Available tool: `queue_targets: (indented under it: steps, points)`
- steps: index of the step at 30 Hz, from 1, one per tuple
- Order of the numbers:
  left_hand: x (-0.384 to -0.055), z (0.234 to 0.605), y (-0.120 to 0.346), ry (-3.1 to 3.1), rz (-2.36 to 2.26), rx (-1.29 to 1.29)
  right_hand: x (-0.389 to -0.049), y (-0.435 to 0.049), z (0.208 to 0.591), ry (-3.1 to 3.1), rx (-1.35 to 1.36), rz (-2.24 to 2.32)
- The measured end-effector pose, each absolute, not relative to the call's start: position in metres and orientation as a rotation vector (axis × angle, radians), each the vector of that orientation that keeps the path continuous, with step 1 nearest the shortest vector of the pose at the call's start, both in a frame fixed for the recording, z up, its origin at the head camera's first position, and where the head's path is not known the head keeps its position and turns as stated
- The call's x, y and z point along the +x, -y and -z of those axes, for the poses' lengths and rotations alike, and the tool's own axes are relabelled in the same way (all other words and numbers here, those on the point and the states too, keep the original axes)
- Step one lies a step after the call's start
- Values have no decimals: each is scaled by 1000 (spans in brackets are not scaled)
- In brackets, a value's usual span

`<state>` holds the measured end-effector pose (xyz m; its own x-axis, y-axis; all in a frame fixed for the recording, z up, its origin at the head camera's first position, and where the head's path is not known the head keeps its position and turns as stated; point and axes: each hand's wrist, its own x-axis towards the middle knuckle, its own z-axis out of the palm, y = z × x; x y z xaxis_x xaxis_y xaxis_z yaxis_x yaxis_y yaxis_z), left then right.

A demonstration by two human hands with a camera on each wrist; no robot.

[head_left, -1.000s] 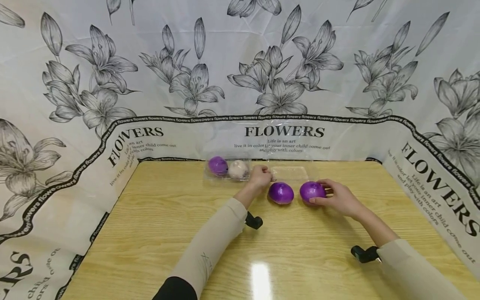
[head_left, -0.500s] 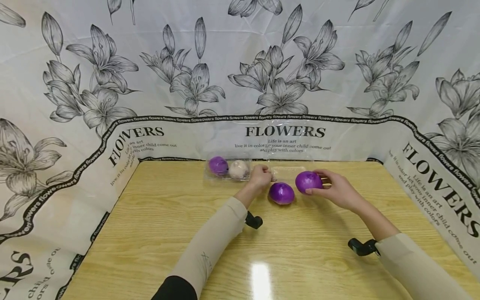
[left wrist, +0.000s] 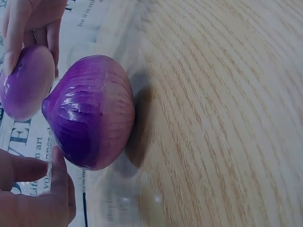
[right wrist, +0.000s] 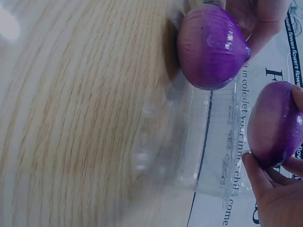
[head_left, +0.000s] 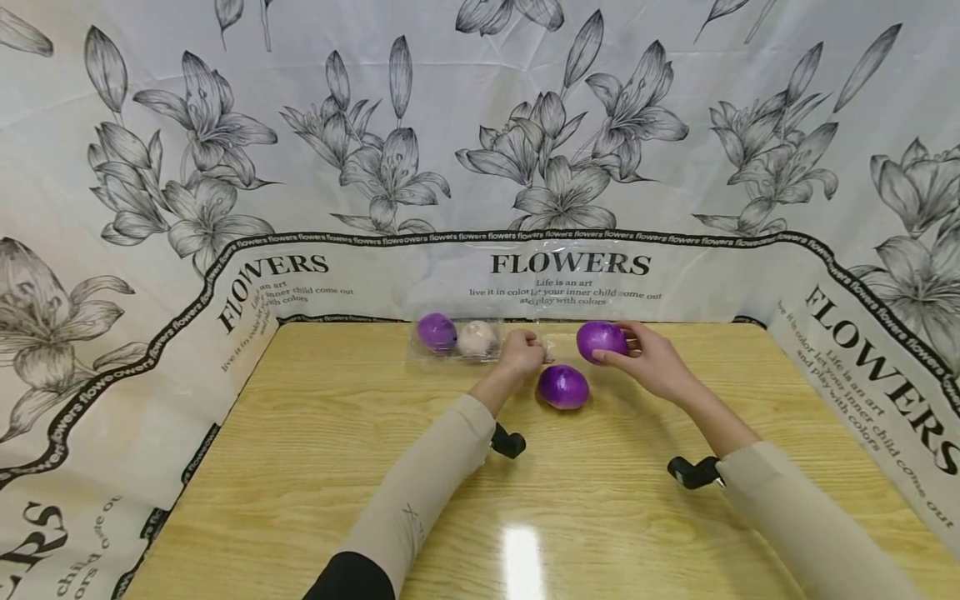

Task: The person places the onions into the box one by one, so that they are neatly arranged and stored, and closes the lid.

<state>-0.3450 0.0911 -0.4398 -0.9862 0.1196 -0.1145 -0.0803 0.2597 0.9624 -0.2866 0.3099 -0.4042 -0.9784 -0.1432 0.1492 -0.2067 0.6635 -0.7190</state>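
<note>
Purple onion (head_left: 597, 340) sits in the right hand's grip (head_left: 657, 365) near another onion (head_left: 563, 387).

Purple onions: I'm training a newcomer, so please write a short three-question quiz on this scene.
1. True or false: the right grip holds the pale bulb.
2. Beside the pale bulb in the clear container is: a) a lemon; b) a purple onion; c) a cup.
3. How many purple onions show in the head view?

Key: 1. False. 2. b. 3. Three: that one, the held onion and the table onion.
</note>
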Motion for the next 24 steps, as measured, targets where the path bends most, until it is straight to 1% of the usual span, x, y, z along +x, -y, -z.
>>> queue_targets:
  steps: [9,24]
  points:
    - [-347,439,-90,-2310,-1853,27,-309,-299,418,2788,249,-1251]
    - [-347,439,-92,-2336,-1828,40,-328,-295,426,2799,242,-1267]
